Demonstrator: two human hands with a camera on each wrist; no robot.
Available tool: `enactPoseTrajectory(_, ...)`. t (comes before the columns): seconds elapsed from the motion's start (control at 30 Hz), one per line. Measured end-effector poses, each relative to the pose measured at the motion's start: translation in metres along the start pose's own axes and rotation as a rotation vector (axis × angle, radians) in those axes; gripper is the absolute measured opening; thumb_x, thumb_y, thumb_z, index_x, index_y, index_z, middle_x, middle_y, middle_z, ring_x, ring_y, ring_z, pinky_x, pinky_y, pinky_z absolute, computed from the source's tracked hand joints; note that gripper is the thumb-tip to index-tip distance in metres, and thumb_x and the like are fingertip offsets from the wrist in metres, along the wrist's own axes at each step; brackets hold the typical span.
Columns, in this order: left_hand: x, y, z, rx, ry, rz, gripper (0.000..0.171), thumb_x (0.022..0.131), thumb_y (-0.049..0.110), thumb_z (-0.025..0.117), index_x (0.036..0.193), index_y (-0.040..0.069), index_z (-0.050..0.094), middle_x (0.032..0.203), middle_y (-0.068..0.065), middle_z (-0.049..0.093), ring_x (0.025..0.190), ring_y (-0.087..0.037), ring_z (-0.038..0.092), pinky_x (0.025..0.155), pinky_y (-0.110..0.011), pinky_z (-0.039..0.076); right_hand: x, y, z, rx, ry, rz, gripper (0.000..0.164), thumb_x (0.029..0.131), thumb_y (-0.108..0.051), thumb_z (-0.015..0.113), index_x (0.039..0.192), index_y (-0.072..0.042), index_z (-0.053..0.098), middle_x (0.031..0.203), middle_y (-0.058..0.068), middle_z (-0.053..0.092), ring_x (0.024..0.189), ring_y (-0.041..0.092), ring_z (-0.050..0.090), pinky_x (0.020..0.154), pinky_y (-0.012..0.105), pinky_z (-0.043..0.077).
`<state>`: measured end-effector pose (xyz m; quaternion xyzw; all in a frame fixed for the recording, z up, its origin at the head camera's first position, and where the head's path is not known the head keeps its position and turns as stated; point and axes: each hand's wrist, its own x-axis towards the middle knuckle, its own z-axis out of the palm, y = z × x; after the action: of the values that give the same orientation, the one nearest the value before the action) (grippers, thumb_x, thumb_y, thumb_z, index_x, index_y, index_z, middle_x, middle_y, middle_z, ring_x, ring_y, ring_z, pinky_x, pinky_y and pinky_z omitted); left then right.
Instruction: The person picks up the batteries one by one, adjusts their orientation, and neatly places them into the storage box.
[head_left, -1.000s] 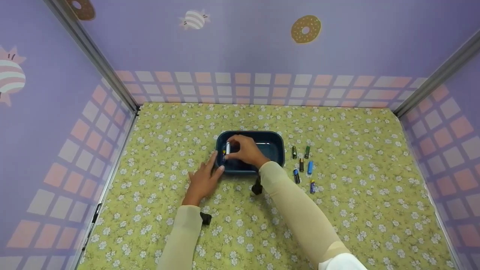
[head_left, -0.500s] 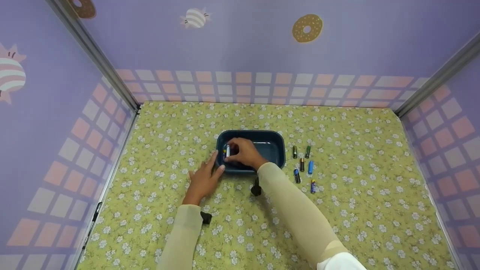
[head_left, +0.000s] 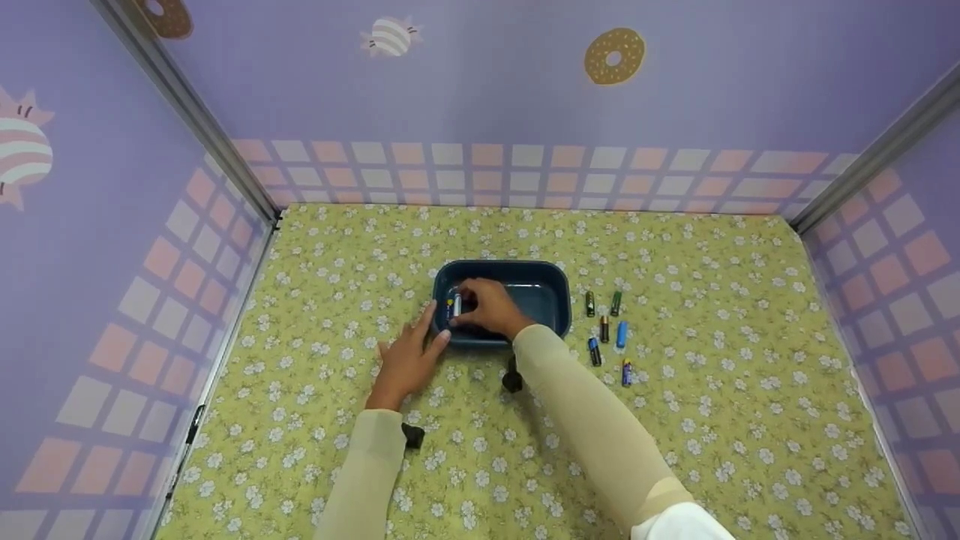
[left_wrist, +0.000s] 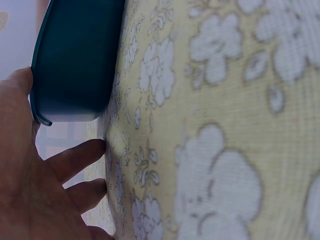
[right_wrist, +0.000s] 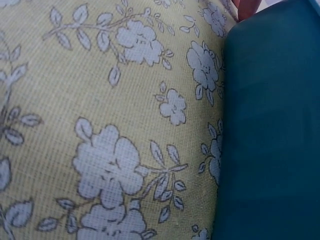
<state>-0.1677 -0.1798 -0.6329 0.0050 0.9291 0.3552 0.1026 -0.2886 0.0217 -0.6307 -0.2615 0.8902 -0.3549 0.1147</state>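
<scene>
A dark teal plastic basin (head_left: 536, 300) stands on the flowered cloth. Inside its left end, my right hand (head_left: 491, 309) pinches a white battery (head_left: 457, 306) lengthwise between thumb and fingers. Close beside that battery, on its left, lies a dark battery with a yellow end (head_left: 449, 307). My left hand (head_left: 409, 358) rests at the basin's near left corner, fingers straight. In the left wrist view its thumb touches the basin rim (left_wrist: 42, 120) and other fingertips meet the cloth. The basin wall (right_wrist: 272, 135) hides my right hand's grip in the right wrist view.
Several loose batteries lie right of the basin: a black-and-copper one (head_left: 604, 328), a light blue one (head_left: 622, 334), a green one (head_left: 616, 303) and a purple-and-yellow one (head_left: 627, 372) among them. Purple patterned walls (head_left: 480, 90) enclose the back and sides.
My right hand has lowered the white battery slightly toward the basin floor, beside the dark battery. My left hand has stayed at the basin's corner.
</scene>
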Motion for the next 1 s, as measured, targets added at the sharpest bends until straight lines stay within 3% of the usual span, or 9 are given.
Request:
enactPoseTrajectory(0.23,-0.0012,0.0006,-0.0007,0.011,0.018,0.020,0.071,0.098,0.079,0.030,0.159,0.056,0.002,0.166,-0.011,0.033,0.151,-0.046,0.032,0.113,-0.082,-0.002,0.0016,0.0032,0.0020,0.004,-0.004,-0.013,0.051,0.082,-0.035,0.088,0.121,-0.010,0.068,0.110,0.008,0.069,0.097,0.021,0.063,0.088,0.040,0.055)
enactPoseTrajectory(0.63,-0.0005,0.0000,0.0004,0.011,0.021,0.019,0.071,0.098,0.079,0.030,0.160,0.055,0.003,0.167,-0.010,0.032,0.151,-0.046,0.030,0.114,-0.081,-0.003,0.0022,0.0029,0.0049,-0.074,-0.014,-0.003,0.055,0.080,-0.041,0.088,0.123,-0.012,0.069,0.109,0.007,0.066,0.096,0.021,0.061,0.088,0.041,0.053)
enactPoseTrajectory(1.0,0.0008,-0.0011,0.0013,0.013,0.018,0.012,0.070,0.097,0.080,0.028,0.158,0.058,0.001,0.166,-0.011,0.032,0.152,-0.046,0.029,0.114,-0.081,-0.003,0.0006,-0.0031,0.0046,-0.191,-0.037,0.018,0.060,0.081,-0.047,0.086,0.129,-0.017,0.067,0.119,0.006,0.064,0.108,0.023,0.062,0.095,0.044,0.054)
